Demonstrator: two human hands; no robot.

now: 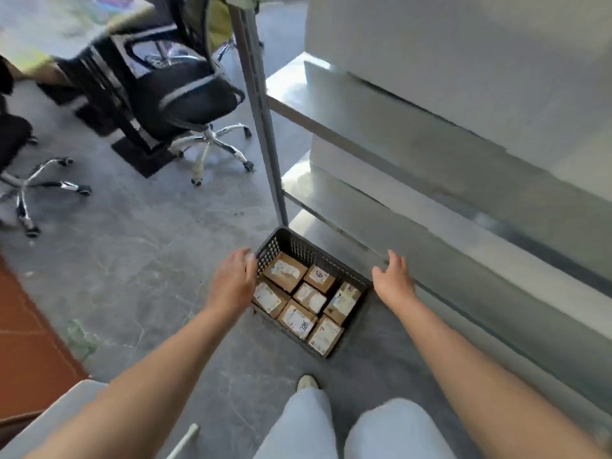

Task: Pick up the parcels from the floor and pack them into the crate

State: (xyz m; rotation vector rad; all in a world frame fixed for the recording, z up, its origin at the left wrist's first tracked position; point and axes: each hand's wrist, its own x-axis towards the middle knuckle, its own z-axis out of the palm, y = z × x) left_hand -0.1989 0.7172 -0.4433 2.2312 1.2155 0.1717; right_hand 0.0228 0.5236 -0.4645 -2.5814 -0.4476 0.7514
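A dark grey perforated crate (287,244) stands on the grey floor beside a metal shelf unit. Several brown cardboard parcels (310,299) with white labels lie packed flat inside it, filling the bottom. My left hand (233,282) hovers by the crate's left wall, fingers relaxed and holding nothing. My right hand (393,279) hovers by the crate's right corner, fingers spread and relaxed, also holding nothing. No parcel shows on the floor around the crate.
The steel shelf unit (447,180) with a grey upright post (265,127) rises right of the crate. Two wheeled office chairs (192,104) stand at the back left. An orange mat (26,342) lies at the left. My legs and a shoe (307,382) are below.
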